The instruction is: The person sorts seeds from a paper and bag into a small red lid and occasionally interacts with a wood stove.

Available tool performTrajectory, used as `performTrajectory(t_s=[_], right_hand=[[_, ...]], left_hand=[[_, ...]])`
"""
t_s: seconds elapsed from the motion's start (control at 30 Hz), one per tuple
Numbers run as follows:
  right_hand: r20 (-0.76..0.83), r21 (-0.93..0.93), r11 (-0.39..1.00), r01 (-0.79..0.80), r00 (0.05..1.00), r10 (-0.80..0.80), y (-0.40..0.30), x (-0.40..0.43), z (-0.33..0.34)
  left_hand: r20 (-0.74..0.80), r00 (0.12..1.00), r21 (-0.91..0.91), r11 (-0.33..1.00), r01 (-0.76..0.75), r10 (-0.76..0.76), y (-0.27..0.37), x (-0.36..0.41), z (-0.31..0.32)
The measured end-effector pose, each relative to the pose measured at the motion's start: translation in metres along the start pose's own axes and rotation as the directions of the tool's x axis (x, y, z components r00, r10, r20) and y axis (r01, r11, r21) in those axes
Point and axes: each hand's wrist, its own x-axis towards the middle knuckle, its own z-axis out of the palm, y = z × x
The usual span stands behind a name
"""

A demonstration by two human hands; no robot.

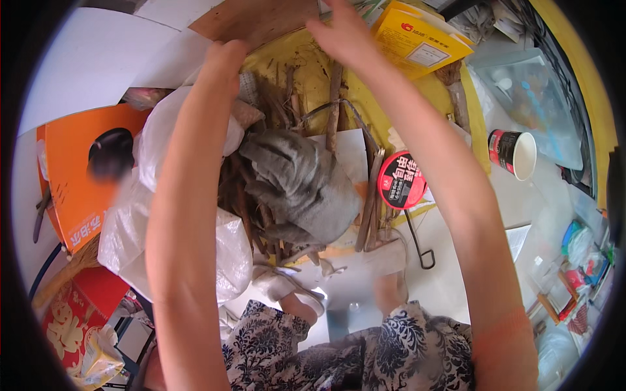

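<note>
Both arms reach forward over a pile of dry sticks [334, 112] lying on a yellow sheet [357, 93]. At the top left of centre, my left hand [226, 61] has its fingers curled beside the edge of a brown wooden board [264, 19]; whether it grips the board cannot be told. My right hand [337, 34], slightly blurred, has its fingers spread near the board's right end. Between the forearms, a grey fabric glove [308, 190] lies on top of the sticks. A round red lid [403, 180] with writing is beside my right forearm.
White plastic bags [234, 254] lie left of the sticks, near an orange box [73, 181]. A yellow printed packet [415, 41] is at the upper right. A paper cup [513, 154] lies on the right, and a black metal rod with a looped end [427, 259] rests on the floor.
</note>
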Motion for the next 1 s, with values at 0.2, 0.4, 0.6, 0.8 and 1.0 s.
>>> performTrajectory(t_s=[0.2, 0.4, 0.6, 0.8, 1.0], right_hand=[[0.185, 0.223, 0.924, -0.309, 0.945, 0.271, -0.046, -0.173, -0.103], [0.433, 0.526, 0.510, -0.681, 0.730, 0.529, -0.097, -0.290, -0.092], [0.524, 0.668, 0.143, -0.730, 0.598, 0.606, -0.085, -0.268, -0.076], [0.741, 0.500, 0.237, -0.833, 0.553, 0.379, -0.098, -0.267, -0.103], [0.949, 0.294, 0.652, -0.699, 0.295, -0.112, -0.088, -0.268, -0.151]], left_hand=[[-0.119, 0.901, -0.260, 0.862, -0.434, 0.417, -0.012, -0.192, -0.026], [-0.437, 0.880, -0.148, 0.950, -0.276, 0.187, -0.110, -0.301, -0.003], [-0.211, 0.976, -0.304, 0.946, -0.116, 0.052, -0.136, -0.279, 0.024], [-0.166, 0.986, -0.423, 0.904, -0.060, -0.012, -0.116, -0.296, 0.008], [-0.081, 0.995, -0.422, 0.907, 0.012, -0.051, -0.129, -0.345, -0.060]])
